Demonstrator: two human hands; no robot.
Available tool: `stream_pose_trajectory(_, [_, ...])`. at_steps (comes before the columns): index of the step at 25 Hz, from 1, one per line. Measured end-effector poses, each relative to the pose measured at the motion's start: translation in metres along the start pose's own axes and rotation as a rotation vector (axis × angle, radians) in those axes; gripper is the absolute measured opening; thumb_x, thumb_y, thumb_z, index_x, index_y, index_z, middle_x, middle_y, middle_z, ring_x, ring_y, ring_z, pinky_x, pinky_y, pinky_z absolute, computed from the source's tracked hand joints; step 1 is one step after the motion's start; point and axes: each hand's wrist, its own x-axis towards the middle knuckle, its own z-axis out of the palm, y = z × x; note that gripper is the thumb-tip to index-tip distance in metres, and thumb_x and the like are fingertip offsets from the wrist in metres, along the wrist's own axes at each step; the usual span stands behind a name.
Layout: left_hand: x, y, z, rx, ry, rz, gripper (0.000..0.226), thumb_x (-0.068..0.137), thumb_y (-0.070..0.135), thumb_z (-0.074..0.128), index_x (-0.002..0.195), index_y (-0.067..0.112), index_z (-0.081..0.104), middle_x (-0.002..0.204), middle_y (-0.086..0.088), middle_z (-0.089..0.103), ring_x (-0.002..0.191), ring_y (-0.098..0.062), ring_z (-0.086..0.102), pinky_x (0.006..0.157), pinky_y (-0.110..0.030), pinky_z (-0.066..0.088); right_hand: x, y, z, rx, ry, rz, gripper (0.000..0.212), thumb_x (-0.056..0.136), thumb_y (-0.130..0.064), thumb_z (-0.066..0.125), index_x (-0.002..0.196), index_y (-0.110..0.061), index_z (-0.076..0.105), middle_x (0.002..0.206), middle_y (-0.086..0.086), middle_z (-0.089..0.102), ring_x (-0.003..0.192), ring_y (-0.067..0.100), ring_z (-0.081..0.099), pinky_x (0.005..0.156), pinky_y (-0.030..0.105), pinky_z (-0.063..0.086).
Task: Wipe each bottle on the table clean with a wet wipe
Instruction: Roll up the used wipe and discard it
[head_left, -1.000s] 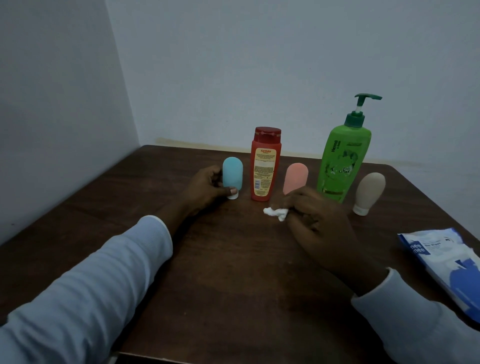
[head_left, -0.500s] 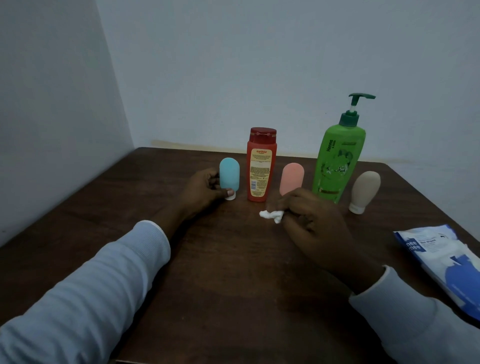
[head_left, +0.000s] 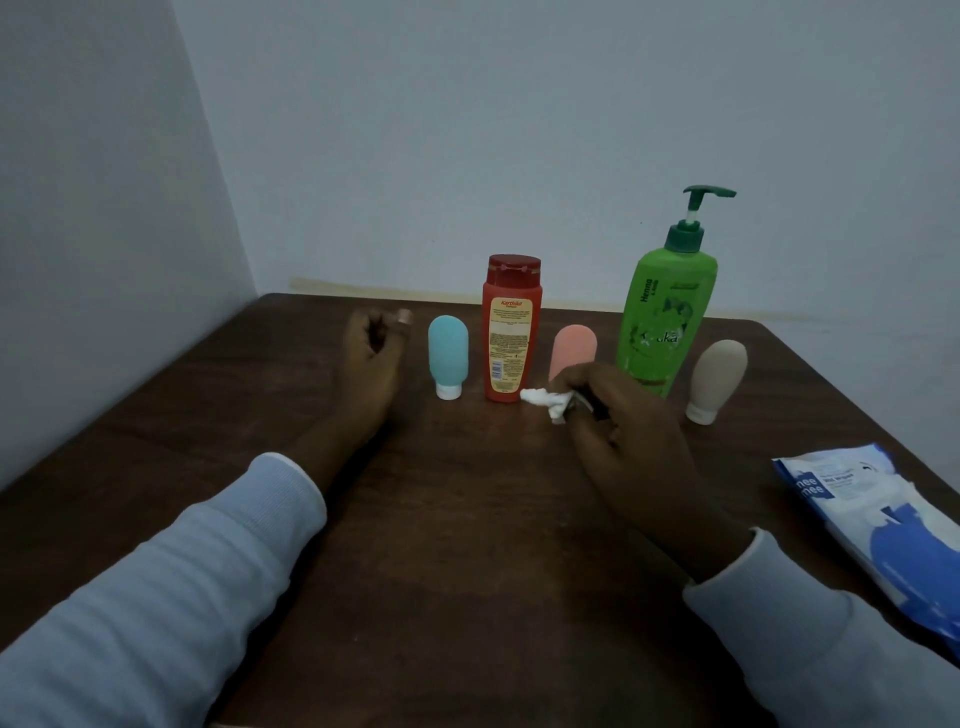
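Note:
Several bottles stand in a row at the back of the dark wooden table (head_left: 467, 519): a small blue tube (head_left: 448, 354), a red bottle (head_left: 511, 327), a small pink tube (head_left: 574, 349), a tall green pump bottle (head_left: 667, 306) and a beige tube (head_left: 717, 375). My left hand (head_left: 375, 358) hovers just left of the blue tube, fingers loosely curled, holding nothing. My right hand (head_left: 623, 426) pinches a crumpled white wet wipe (head_left: 548, 401) in front of the pink tube, whose lower part it hides.
A blue and white pack of wet wipes (head_left: 878, 514) lies at the table's right edge. Pale walls close in behind and on the left, meeting in a corner behind the table's back left.
My left hand has let go of the blue tube and drawn a little to the left. The blue tube stands alone. My right hand stays put with the wipe.

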Motion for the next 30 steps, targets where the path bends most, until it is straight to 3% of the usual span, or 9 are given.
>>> stream_pose_trajectory(3, [-0.026,0.023,0.0,0.086,0.064,0.145,0.017,0.105,0.038,0.055,0.109,0.022,0.061,0.096,0.009,0.064,0.088,-0.007,0.064,0.083,-0.031,0.06,0.001,-0.001,-0.003,-0.01,0.035,0.015,0.021,0.09,0.003,0.055,0.102,-0.012,0.064,0.101,0.001,0.065,0.091,0.002,0.056,0.078,0.013,0.046])
stream_pose_trajectory(6, [-0.066,0.06,0.012,-0.019,-0.125,0.162,0.009,0.105,0.036,0.056,0.107,0.03,0.063,0.104,0.01,0.068,0.098,-0.004,0.067,0.083,-0.025,0.059,0.003,-0.007,-0.022,0.054,0.099,0.065,0.023,0.088,0.006,0.057,0.096,-0.012,0.066,0.105,0.001,0.065,0.102,0.01,0.059,0.084,0.024,0.05])
stream_pose_trajectory(12, [-0.127,0.124,0.048,-0.441,-0.613,-0.027,0.022,0.097,0.014,0.067,0.117,0.012,0.075,0.118,-0.006,0.076,0.113,-0.023,0.071,0.096,-0.04,0.06,-0.013,-0.02,-0.063,0.291,0.177,0.243,0.019,0.086,0.005,0.064,0.089,-0.012,0.071,0.096,-0.002,0.072,0.097,0.01,0.068,0.089,0.025,0.053])
stream_pose_trajectory(15, [-0.144,0.135,0.061,-0.398,-0.677,0.012,0.028,0.088,0.001,0.076,0.116,0.008,0.076,0.109,-0.01,0.079,0.104,-0.026,0.075,0.091,-0.033,0.061,-0.025,-0.026,-0.086,0.322,0.251,0.324,0.017,0.086,0.006,0.066,0.088,-0.01,0.071,0.09,-0.009,0.072,0.09,0.001,0.068,0.082,0.014,0.052])
stream_pose_trajectory(18, [-0.162,0.15,0.081,-0.443,-0.69,-0.015,0.032,0.084,-0.009,0.077,0.112,0.004,0.074,0.102,-0.011,0.08,0.09,-0.017,0.077,0.08,-0.025,0.062,-0.04,-0.028,-0.112,0.351,0.347,0.37,0.016,0.086,0.004,0.067,0.093,-0.011,0.072,0.09,-0.006,0.074,0.09,0.003,0.069,0.082,0.017,0.054])
stream_pose_trajectory(23, [-0.167,0.172,0.133,-0.497,-0.752,0.082,0.028,0.08,-0.011,0.079,0.104,0.001,0.072,0.099,-0.015,0.079,0.089,-0.016,0.075,0.081,-0.026,0.061,-0.059,-0.023,-0.157,0.491,0.454,0.473,0.019,0.088,-0.004,0.067,0.104,-0.013,0.073,0.102,-0.004,0.075,0.099,0.01,0.07,0.085,0.025,0.056])
stream_pose_trajectory(27, [-0.179,0.188,0.202,-0.525,-0.945,0.123,0.025,0.08,-0.015,0.076,0.095,0.005,0.069,0.093,-0.005,0.078,0.089,-0.017,0.075,0.078,-0.024,0.059,-0.077,0.004,-0.201,0.314,0.505,0.516,0.025,0.085,-0.001,0.071,0.109,-0.008,0.07,0.103,0.0,0.074,0.1,0.011,0.07,0.086,0.028,0.057])
stream_pose_trajectory(30, [-0.188,0.224,0.25,-0.522,-1.121,0.08,0.023,0.08,-0.007,0.079,0.092,0.012,0.074,0.093,-0.008,0.08,0.089,-0.023,0.077,0.08,-0.029,0.061,-0.092,0.019,-0.249,0.363,0.658,0.625,0.029,0.085,0.004,0.068,0.112,-0.006,0.067,0.099,0.001,0.075,0.094,0.012,0.072,0.079,0.023,0.057])
